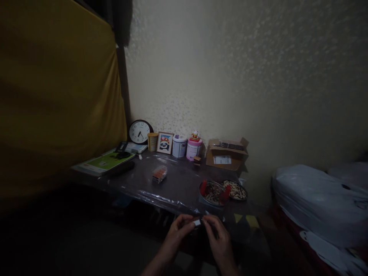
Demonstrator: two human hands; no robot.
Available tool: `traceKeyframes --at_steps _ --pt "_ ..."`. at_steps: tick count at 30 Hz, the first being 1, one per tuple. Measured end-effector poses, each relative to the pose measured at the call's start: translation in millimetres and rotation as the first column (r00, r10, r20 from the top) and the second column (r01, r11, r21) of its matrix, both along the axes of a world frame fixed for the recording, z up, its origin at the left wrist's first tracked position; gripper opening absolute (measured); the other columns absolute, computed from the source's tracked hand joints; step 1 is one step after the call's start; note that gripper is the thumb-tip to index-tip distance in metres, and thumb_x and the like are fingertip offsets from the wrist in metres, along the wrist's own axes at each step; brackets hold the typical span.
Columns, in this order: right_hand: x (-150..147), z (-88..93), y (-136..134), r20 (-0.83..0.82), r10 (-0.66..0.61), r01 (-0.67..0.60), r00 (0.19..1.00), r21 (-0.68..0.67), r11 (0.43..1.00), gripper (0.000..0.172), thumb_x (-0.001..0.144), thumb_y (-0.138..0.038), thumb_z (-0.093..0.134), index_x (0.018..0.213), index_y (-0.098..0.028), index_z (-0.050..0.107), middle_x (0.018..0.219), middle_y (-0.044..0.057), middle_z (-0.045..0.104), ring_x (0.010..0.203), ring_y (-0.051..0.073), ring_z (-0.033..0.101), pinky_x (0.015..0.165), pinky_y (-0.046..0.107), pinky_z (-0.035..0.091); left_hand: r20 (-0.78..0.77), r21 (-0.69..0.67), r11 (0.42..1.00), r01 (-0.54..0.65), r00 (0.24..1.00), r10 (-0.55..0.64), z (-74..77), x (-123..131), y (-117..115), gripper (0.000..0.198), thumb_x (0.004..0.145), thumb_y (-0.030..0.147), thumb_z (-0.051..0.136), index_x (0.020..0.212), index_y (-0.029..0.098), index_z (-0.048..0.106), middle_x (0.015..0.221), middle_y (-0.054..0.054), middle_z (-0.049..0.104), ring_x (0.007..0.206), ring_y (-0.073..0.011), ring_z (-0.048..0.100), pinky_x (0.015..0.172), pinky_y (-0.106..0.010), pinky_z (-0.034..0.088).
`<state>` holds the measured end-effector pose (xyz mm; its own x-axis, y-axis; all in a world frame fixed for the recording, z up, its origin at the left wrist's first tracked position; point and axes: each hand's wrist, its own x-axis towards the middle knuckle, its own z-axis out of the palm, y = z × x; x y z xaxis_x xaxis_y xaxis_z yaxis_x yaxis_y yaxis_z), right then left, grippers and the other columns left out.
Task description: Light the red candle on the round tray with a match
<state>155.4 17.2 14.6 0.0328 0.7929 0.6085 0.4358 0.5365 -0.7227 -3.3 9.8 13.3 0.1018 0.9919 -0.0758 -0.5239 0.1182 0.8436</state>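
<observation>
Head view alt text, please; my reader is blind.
The left hand and right hand pinch a white item before a dim table. On it stand a clock, tins, a picture, a box and two dishes.

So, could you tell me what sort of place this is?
Probably a dim room in a home: a round black-rimmed clock and a small framed panda picture stand on a plastic-covered dark table against the wall.
</observation>
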Motion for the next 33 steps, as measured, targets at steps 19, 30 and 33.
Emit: traceKeyframes --at_steps 19,30,33 --pt "-0.2 -7.9 6.0 -0.073 -0.001 -0.003 0.997 -0.053 0.999 0.018 0.08 -0.037 0.059 0.08 -0.022 0.069 0.08 0.004 0.072 0.079 0.021 0.067 0.076 0.028 0.054 0.055 -0.072 0.997 -0.028 0.998 0.032 -0.1 0.6 1.3 0.039 0.05 0.037 0.082 0.08 0.016 0.069 0.077 -0.004 0.07 0.07 -0.017 0.061 0.07 -0.028 0.043" --pt "-1.4 -1.1 4.6 -0.038 -0.01 0.01 0.999 0.0 1.0 0.015 0.081 -0.034 0.058 0.076 -0.023 0.068 0.078 0.003 0.071 0.078 0.02 0.066 0.076 0.028 0.052 0.039 -0.066 0.997 -0.027 0.999 0.03 -3.2 0.5 3.2 0.04 0.05 0.04 0.081 0.079 0.016 0.068 0.07 -0.002 0.068 0.065 -0.0164 0.059 0.066 -0.028 0.041" --pt "-0.8 -2.0 4.2 -0.021 -0.023 0.023 1.0 -0.031 0.999 0.015 0.08 -0.035 0.059 0.079 -0.023 0.068 0.079 0.003 0.072 0.077 0.02 0.067 0.075 0.027 0.052 0.031 -0.051 0.999 -0.015 0.999 0.016 -2.0 -0.2 2.4 0.038 0.053 0.04 0.08 0.08 0.017 0.067 0.069 -0.001 0.067 0.064 -0.0157 0.059 0.064 -0.027 0.041"
